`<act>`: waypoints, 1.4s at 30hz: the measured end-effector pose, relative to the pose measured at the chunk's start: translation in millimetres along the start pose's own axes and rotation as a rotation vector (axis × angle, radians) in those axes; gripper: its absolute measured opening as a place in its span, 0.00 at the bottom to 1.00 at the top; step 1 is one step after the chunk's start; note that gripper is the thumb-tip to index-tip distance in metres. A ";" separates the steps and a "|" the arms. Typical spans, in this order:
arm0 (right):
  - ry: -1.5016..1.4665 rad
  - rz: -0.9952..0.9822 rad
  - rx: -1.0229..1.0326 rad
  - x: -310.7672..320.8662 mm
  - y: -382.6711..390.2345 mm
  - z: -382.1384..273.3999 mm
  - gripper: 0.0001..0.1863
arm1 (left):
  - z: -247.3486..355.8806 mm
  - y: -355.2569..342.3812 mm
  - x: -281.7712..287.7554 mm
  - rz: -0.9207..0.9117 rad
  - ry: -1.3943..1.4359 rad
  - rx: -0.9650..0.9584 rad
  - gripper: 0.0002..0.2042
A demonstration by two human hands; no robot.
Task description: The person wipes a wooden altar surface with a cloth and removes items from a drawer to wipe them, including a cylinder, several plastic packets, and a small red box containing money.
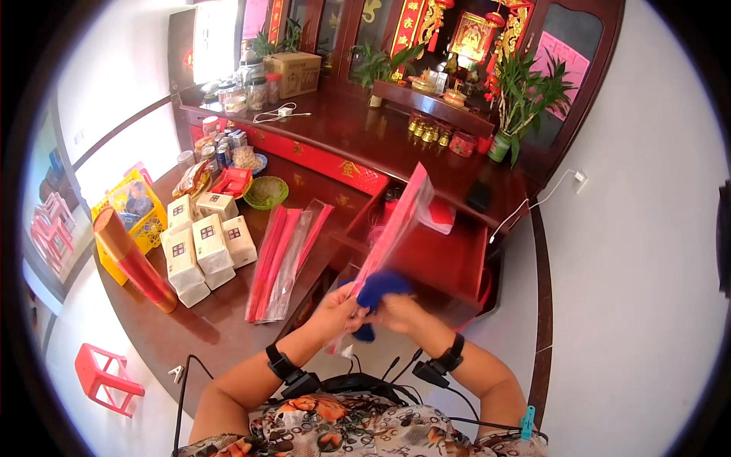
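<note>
A long, narrow pink-red packet in clear plastic (396, 227) slants up and away in front of me. My left hand (336, 314) is closed round its lower part. My right hand (399, 311) is closed on a dark blue cloth (384, 287), which lies against the packet just above my left fingers. Part of the blue shows below the hands too, and motion blurs the cloth. Both hands nearly touch. To their left on the table, several similar long red packets in clear wrap (283, 263) lie side by side.
White tissue packs (209, 242), a red-gold cylinder (135, 263), a green basket (266, 193) and a yellow crate (156, 217) stand on the brown table (221, 335). An open drawer (434, 263) juts out ahead right. Jars and potted plants (512, 110) line the cabinet. A red stool (106, 377) stands lower left.
</note>
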State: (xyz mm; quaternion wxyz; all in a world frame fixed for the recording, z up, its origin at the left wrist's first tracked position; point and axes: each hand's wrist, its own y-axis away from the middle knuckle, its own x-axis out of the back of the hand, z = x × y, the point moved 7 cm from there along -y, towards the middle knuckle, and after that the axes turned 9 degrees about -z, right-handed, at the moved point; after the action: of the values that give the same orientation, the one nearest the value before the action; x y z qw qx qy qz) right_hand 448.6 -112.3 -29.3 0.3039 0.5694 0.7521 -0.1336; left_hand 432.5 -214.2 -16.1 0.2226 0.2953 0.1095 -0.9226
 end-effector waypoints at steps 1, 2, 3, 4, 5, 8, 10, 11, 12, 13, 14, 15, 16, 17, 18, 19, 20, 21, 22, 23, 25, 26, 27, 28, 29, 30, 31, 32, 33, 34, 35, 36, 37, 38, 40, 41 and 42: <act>0.007 0.005 0.005 3.7 1.9 2.0 0.09 | -1.2 0.2 -3.6 -0.010 0.001 -0.003 0.05; 0.056 -0.016 0.048 5.1 3.6 1.4 0.07 | -6.4 2.6 -5.7 0.009 -0.022 0.055 0.05; 0.102 -0.047 0.085 -3.7 2.2 -0.6 0.06 | -9.7 9.1 -5.8 0.039 -0.047 0.109 0.05; 0.091 0.057 0.163 -2.9 2.9 -5.9 0.11 | -17.6 11.9 -1.8 -0.041 -0.067 0.118 0.06; 0.092 0.055 0.163 -7.8 0.8 -9.9 0.11 | -21.8 14.6 1.7 -0.039 -0.068 0.116 0.06; -0.089 0.275 0.356 4.9 4.0 -34.6 0.12 | -25.4 23.4 -3.7 -0.093 -0.234 0.159 0.08; -0.098 0.266 0.441 29.1 4.3 -56.9 0.12 | -17.1 31.2 -8.9 -0.119 -0.319 0.199 0.08; -0.107 0.252 0.522 42.5 6.6 -70.8 0.11 | -16.4 34.6 -7.7 -0.138 -0.406 0.235 0.08; -0.126 0.379 0.588 43.3 12.1 -86.6 0.10 | -17.0 42.3 -1.0 -0.130 -0.404 0.233 0.08; -0.143 0.515 0.665 45.2 26.5 -102.5 0.09 | -21.0 48.4 1.6 -0.159 -0.404 0.245 0.08; -0.132 0.454 0.689 65.8 27.6 -110.5 0.09 | -24.4 51.5 2.5 -0.187 -0.405 0.256 0.09; -0.080 0.466 0.709 64.8 33.9 -116.8 0.10 | -22.5 55.3 1.3 -0.185 -0.403 0.258 0.09; -0.053 0.449 0.742 66.0 36.3 -122.6 0.10 | -19.0 60.3 -2.0 -0.186 -0.408 0.263 0.09; -0.025 0.432 0.774 65.8 37.4 -127.8 0.11 | -17.2 63.6 -3.5 -0.188 -0.413 0.267 0.09; -0.027 0.430 0.768 61.3 37.0 -128.9 0.11 | -19.0 67.3 -2.9 -0.182 -0.409 0.268 0.09; -0.045 0.441 0.760 57.9 37.5 -129.6 0.10 | -21.1 70.6 -2.4 -0.176 -0.389 0.263 0.09; -0.063 0.452 0.753 54.6 37.9 -131.0 0.09 | -22.5 73.4 -2.1 -0.170 -0.368 0.258 0.09; -0.068 0.455 0.751 55.1 38.1 -133.2 0.09 | -24.0 74.7 -1.2 -0.168 -0.367 0.264 0.09; -0.076 0.481 0.791 57.9 42.2 -138.1 0.09 | -25.5 75.2 -2.0 -0.176 -0.371 0.269 0.09; -0.084 0.508 0.832 61.3 47.8 -141.0 0.09 | -26.9 75.5 -2.3 -0.185 -0.376 0.273 0.09; -0.066 0.414 0.818 48.7 43.8 -138.3 0.14 | -29.6 76.6 3.7 -0.182 -0.428 0.262 0.10; -0.072 0.388 0.775 43.3 40.2 -132.4 0.15 | -29.7 77.3 5.7 -0.185 -0.481 0.250 0.10; -0.074 0.361 0.733 30.3 37.8 -129.6 0.15 | -28.6 75.8 4.9 -0.181 -0.479 0.248 0.10; -0.072 0.359 0.730 21.0 36.7 -125.4 0.15 | -24.6 71.6 4.7 -0.159 -0.431 0.221 0.09; -0.076 0.278 0.674 7.0 30.9 -115.8 0.15 | -19.8 66.8 3.9 -0.138 -0.383 0.194 0.07; -0.082 0.201 0.617 -7.8 25.6 -103.1 0.16 | -13.6 60.7 -1.8 -0.135 -0.380 0.195 0.07; -0.011 0.179 0.564 -24.8 22.3 -91.2 0.17 | 1.2 53.3 -12.1 -0.123 -0.397 0.136 0.08; 0.021 0.130 0.484 -34.8 16.3 -71.1 0.17 | 11.5 48.9 -18.2 -0.111 -0.413 0.077 0.10; 0.056 0.076 0.404 -45.8 11.3 -58.2 0.18 | 13.6 46.5 -17.3 -0.107 -0.415 0.075 0.10; 0.056 0.071 0.402 -50.5 11.4 -59.3 0.18 | 14.0 43.9 -15.9 -0.124 -0.376 0.065 0.11; 0.098 0.107 0.397 -53.3 13.8 -62.9 0.18 | 13.6 42.8 -14.1 -0.141 -0.337 0.056 0.12; 0.140 0.149 0.394 -51.7 18.0 -68.4 0.17 | 7.2 43.2 -12.3 -0.137 -0.393 0.079 0.15; 0.140 0.152 0.395 -46.7 20.1 -76.9 0.17 | 5.6 45.8 -13.0 -0.138 -0.392 0.080 0.15; 0.097 0.210 0.507 -34.6 26.8 -95.9 0.16 | 1.6 50.0 -15.7 -0.188 -0.400 0.126 0.15; 0.047 0.270 0.669 -12.1 35.5 -127.7 0.15 | -12.3 63.3 -10.4 -0.254 -0.387 0.180 0.17; 0.042 0.284 0.732 -1.4 41.4 -142.1 0.14 | -17.4 66.2 -9.6 -0.254 -0.385 0.183 0.17; 0.045 0.253 0.781 -0.9 45.0 -152.6 0.14 | -22.0 68.9 -9.3 -0.253 -0.391 0.204 0.18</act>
State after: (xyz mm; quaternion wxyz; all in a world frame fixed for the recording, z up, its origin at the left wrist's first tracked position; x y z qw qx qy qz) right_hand 444.5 -15.4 96.7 0.0625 0.7326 0.5755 -0.3582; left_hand 482.9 -264.0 -33.1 0.0915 0.1160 0.0068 -0.9890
